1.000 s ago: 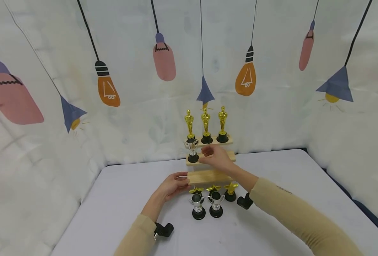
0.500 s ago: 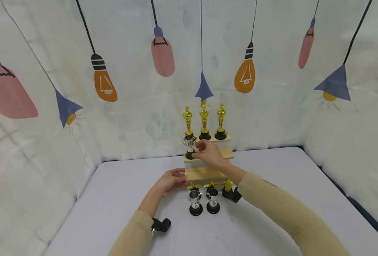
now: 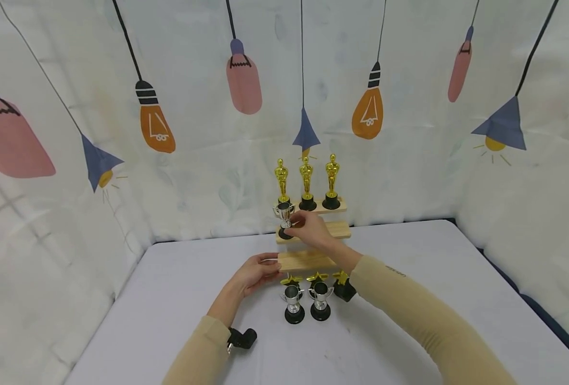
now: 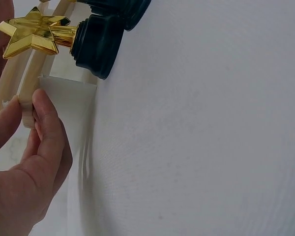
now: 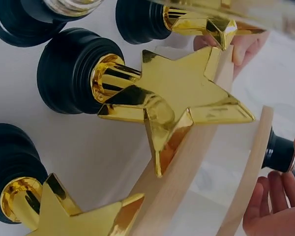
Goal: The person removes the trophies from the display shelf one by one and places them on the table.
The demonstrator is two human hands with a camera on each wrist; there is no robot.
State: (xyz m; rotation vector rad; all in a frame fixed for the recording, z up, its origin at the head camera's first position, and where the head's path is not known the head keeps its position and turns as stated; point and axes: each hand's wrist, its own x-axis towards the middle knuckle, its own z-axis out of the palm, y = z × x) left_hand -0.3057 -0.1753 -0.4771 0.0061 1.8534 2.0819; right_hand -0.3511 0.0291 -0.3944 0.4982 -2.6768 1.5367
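1. The left sleeve (image 3: 198,350) runs off the lower edge of the head view, a black wrist device (image 3: 243,338) beside its cuff
2. The left hand (image 3: 255,275) pinches the left end of the lowest shelf (image 3: 306,260) between thumb and index finger; its other fingers sit close together, partly hidden
3. The silver cup (image 3: 284,210) is at the left end of the middle shelf (image 3: 338,230), its black base partly covered by fingers; the right wrist view shows little beyond that base
4. Three gold figures (image 3: 306,179) stand on the top shelf (image 3: 344,205), the leftmost base mostly behind the cup
5. Two table cups (image 3: 293,303) hide much of the left and middle star trophies (image 3: 291,280)
6. The right hand (image 3: 310,230) pinches the silver cup low down, fingers curled side by side; exact fingertip contact is unclear
7. The right star's base blends with a dark shape by the cuff; which is which cannot be told
8. The right sleeve (image 3: 424,315) is cut off below, its cuff covering the lowest shelf's right end
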